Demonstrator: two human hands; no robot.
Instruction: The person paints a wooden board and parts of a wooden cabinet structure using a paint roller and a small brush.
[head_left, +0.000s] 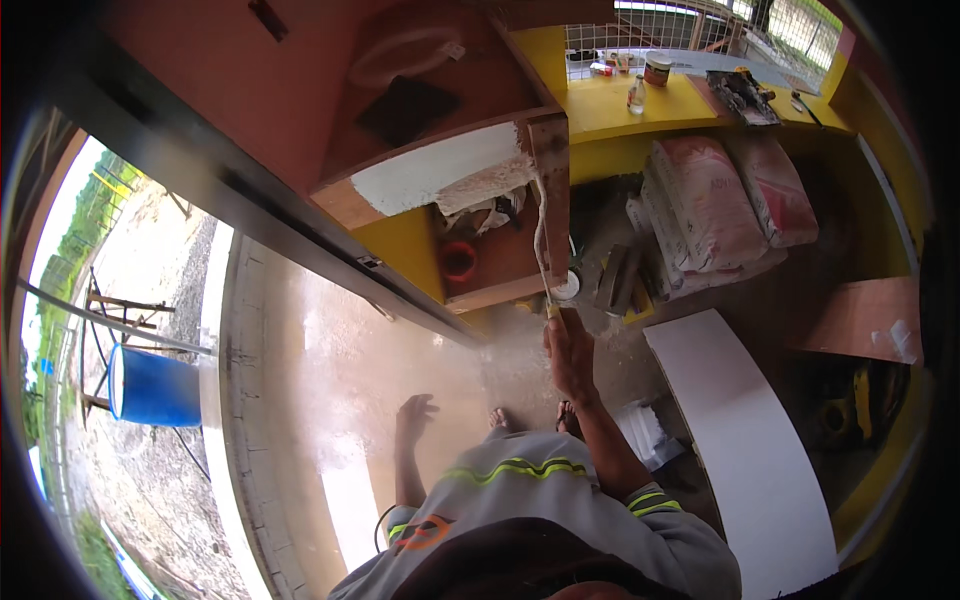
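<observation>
My right hand (571, 352) grips the handle of a paint roller (541, 240), whose long bent wire frame is coated in pale paint. The roller's fuzzy sleeve (486, 184) lies along the lower edge of a white-painted patch (435, 169) on the front board of a reddish-brown wooden cabinet (550, 154). Whether it presses on the board cannot be made out. Bare reddish wood shows at the patch's left end. My left hand (415, 417) hangs empty at my side, fingers apart, above the concrete floor.
Stacked cement bags (709, 202) lie under a yellow counter (600, 105) bearing a bottle (636, 96) and a can (657, 69). A long white board (750, 450) leans at right. A red ring-shaped object (458, 261) sits inside the cabinet. A blue drum (155, 385) stands outside at left.
</observation>
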